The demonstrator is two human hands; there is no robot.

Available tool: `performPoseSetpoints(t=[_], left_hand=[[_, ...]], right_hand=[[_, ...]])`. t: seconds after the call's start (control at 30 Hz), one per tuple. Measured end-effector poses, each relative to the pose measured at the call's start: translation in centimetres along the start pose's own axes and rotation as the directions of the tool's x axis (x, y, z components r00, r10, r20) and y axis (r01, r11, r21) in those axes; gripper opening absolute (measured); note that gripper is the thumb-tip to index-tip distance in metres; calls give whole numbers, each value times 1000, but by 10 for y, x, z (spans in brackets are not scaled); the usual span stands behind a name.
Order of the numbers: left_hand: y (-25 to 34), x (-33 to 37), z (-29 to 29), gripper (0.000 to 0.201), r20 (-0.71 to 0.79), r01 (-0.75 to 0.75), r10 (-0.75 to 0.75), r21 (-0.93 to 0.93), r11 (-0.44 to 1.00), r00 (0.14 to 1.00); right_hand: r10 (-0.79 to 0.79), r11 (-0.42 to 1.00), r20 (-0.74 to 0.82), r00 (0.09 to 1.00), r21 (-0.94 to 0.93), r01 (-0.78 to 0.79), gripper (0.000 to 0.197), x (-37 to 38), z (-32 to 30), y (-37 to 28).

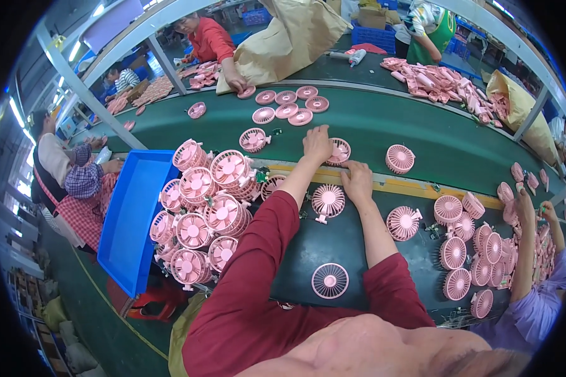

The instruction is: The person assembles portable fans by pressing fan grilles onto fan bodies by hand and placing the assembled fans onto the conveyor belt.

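Above the green belt's near edge, both my hands are at a small pink fan housing [340,151]. My left hand [317,144] is closed against its left side, with the fingertips partly hidden. My right hand [358,182] pinches its lower rim. Nearer me, a pink fan housing with a short stem [328,201] lies by my right wrist. A loose round pink grille [329,281] rests flat on the dark worktable between my forearms. Another pink fan housing [400,159] sits on the belt to the right, and a fan with visible blades [254,140] to the left.
Stacked pink fans [195,232] stand left of my arm, beside a blue tray [129,220]. More pink housings [457,252] cover the table's right side. Several grilles [287,110] lie across the belt, near a co-worker's hand [235,78]. Another co-worker's arm [525,239] reaches in at right.
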State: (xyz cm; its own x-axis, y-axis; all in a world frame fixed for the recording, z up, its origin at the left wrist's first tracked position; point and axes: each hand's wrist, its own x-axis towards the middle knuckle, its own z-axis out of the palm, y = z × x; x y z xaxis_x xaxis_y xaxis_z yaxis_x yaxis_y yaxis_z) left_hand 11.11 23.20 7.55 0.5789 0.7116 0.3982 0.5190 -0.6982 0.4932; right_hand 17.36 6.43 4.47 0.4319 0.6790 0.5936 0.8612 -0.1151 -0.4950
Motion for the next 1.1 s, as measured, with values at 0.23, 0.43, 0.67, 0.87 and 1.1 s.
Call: performPoseSetpoints(t=[0.23, 0.43, 0.67, 0.87, 1.1], left_hand=[[-13, 4, 8, 28, 225, -51, 45, 22, 998, 973], [-3, -3, -13, 19, 139, 101, -106, 38, 994, 985], [-25, -54, -40, 23, -154, 79, -117, -236, 969, 981], [-30, -79, -59, 23, -249, 1, -75, -285, 959, 966], [-43, -104, -55, 24, -112, 97, -225, -658, 747, 968]], right_hand=[[26, 1000, 4, 1000, 3, -26, 20, -4, 2, -6], [48, 998, -22, 999, 41, -47, 19, 2, 0, 1], [57, 998, -10, 998, 33, -56, 19, 2, 2, -2], [16, 1000, -1, 1000, 26, -16, 20, 23, 4, 3], [-1, 999, 15, 1000, 41, 0, 19, 21, 5, -2]])
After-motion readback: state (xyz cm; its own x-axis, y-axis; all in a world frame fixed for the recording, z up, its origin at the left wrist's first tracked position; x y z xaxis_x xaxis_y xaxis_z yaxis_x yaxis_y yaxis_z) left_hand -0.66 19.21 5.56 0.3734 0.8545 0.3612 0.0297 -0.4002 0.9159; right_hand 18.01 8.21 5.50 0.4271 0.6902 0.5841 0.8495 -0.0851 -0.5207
